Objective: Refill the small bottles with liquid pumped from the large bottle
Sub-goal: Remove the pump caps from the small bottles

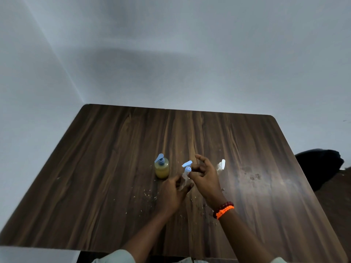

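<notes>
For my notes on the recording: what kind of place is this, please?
Probably a plain room indoors, not a workshop or a kitchen. A dark wooden table stands in a corner between bare pale walls, and a dark chair sits beside it.

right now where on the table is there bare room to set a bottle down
Bare wood lies along the table far edge, and left of the yellow pump bottle. It is crowded mid-table, where both hands hold the small clear bottle beside the white bottle.
</notes>
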A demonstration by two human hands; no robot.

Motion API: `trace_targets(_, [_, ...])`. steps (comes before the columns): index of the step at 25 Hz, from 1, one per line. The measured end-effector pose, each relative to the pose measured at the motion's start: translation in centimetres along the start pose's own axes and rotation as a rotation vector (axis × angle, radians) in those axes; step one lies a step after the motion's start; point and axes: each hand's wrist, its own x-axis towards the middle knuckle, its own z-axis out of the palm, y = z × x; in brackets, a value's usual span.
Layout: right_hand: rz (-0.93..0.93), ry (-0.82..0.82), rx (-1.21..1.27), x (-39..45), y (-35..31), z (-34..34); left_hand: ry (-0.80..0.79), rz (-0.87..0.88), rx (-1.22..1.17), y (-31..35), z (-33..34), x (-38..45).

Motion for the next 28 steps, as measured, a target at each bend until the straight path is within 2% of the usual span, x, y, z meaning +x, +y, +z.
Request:
trace_targets(5, [-0.036, 0.013, -0.069, -0.2, 0.0, -0.1, -0.01, -0.003, -0.003, 0.5, 0.3, -0.4])
trace_targets(9, [-0.004, -0.027, -0.014, -0.6, -0.1, -0.1, -0.011, -0.011, -0.023, 0.7, 0.4, -1.0])
trace_targets(13, [-0.029, 0.021, -0.03, -0.6, 0.0, 0.0, 0.01, -0.005, 0.019, 1.0, 0.8, -1.0])
trace_targets(16, [0.006, -0.004, 0.008, -0.7, 0.2, 0.3, 0.01, 0.001, -0.01, 1.0, 0.8, -1.4])
trace_targets(20, [0.028, 0.078, 0.0, -0.6, 0.6, 0.4, 0.0, -0.01, -0.03, 0.9, 0.6, -1.4])
trace_targets(23, [0.047, 0.052, 0.041, -0.5, 0.9, 0.5, -0.009, -0.009, -0.041, 0.5, 0.7, -1.3])
trace_targets(28, [0.02, 0.117, 0.044, -0.1, 1.0, 0.6, -0.004, -0.052, -0.044, -0.2, 0.8, -0.9])
